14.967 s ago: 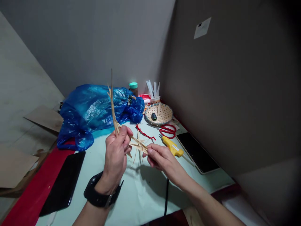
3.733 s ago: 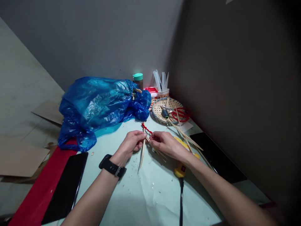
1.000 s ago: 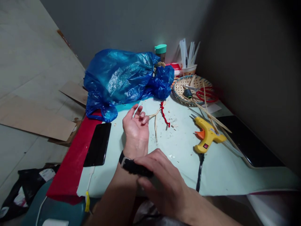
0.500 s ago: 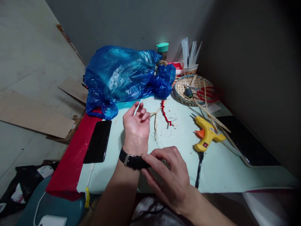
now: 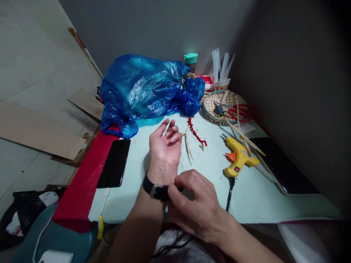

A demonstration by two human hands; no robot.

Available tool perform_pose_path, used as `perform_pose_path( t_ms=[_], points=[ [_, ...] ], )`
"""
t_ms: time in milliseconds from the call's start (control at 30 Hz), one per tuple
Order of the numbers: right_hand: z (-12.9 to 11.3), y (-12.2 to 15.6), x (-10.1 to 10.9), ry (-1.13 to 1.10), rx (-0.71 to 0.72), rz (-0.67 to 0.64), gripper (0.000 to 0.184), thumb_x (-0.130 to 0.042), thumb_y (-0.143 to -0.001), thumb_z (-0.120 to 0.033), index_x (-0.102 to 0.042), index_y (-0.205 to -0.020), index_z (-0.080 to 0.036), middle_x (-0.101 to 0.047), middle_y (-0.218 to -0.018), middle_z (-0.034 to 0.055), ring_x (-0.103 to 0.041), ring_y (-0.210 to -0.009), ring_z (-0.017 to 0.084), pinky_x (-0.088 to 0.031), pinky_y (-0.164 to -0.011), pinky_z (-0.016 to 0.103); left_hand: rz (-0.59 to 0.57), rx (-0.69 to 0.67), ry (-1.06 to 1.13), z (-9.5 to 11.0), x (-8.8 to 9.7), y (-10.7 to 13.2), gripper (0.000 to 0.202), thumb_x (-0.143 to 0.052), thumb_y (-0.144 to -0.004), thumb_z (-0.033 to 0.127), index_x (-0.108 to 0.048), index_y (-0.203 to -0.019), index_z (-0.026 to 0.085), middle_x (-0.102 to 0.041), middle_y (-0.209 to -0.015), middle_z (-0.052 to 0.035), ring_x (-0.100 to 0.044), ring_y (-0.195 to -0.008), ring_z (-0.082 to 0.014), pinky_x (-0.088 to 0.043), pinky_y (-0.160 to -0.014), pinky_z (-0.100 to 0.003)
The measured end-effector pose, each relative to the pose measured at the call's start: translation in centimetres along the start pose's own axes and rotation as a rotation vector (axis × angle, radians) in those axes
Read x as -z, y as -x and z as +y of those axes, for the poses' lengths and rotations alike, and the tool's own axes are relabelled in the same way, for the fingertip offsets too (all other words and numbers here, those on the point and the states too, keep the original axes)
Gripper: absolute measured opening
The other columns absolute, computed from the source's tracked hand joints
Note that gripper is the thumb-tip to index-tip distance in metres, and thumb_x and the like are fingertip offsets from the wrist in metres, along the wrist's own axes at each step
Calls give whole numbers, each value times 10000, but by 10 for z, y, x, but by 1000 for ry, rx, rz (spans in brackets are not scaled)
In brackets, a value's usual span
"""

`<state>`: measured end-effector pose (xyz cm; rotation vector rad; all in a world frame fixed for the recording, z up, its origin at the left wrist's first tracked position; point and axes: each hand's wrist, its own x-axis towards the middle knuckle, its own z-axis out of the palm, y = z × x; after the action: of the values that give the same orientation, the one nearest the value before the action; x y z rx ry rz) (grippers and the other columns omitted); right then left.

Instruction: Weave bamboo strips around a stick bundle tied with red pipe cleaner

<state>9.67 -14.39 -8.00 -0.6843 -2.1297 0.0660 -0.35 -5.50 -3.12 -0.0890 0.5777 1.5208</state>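
My left hand (image 5: 166,148) is palm up above the table, its fingers loosely curled and apart, with nothing seen in the palm. A black wristwatch strap (image 5: 157,191) with a metal buckle circles that wrist. My right hand (image 5: 196,204) pinches the strap at the wrist's right side; its fingertips partly hide the band. Just right of the left fingers lie pale fibre strands (image 5: 188,146), which seem to touch or pass close by them. A thin red wrapped cord (image 5: 196,132) joins the strands near their top.
A yellow glue gun (image 5: 238,157) lies to the right, beside a dark tablet (image 5: 285,168). Behind are a woven basket (image 5: 210,104) with red-handled scissors (image 5: 241,112), a cup of glue sticks (image 5: 222,84) and a blue plastic bag (image 5: 142,91). A phone (image 5: 114,163) lies left.
Both hands have shifted slightly right in the view. My right fingers have closed more tightly at the strap. The fibre strands and the red cord's lower end have swung right.
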Motion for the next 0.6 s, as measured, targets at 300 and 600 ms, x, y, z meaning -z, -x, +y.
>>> perform_pose_path(
  t_ms=[300, 600],
  points=[
    [8, 18, -6, 21, -48, -8, 287, -547, -752, -164, -524, -1037, -187, -459, -769, 44, -402, -678, 165, -333, -564, 283, 26, -59, 29, -13, 6, -2, 235, -393, -750, -57, -466, -849, 143, -529, -850, -73, -546, -619, -63, -265, -373, -95],
    [0, 4, -2, -75, -159, 226, 188, -574, -650, -96, -522, -785, -215, -517, -675, 26, -514, -665, 178, -439, -593, 318, -119, 179, 188, -4, -9, 26, 170, -389, -788, -2, -504, -766, 122, -571, -959, -140, -614, -734, -88, -295, -359, -76]
  ],
)
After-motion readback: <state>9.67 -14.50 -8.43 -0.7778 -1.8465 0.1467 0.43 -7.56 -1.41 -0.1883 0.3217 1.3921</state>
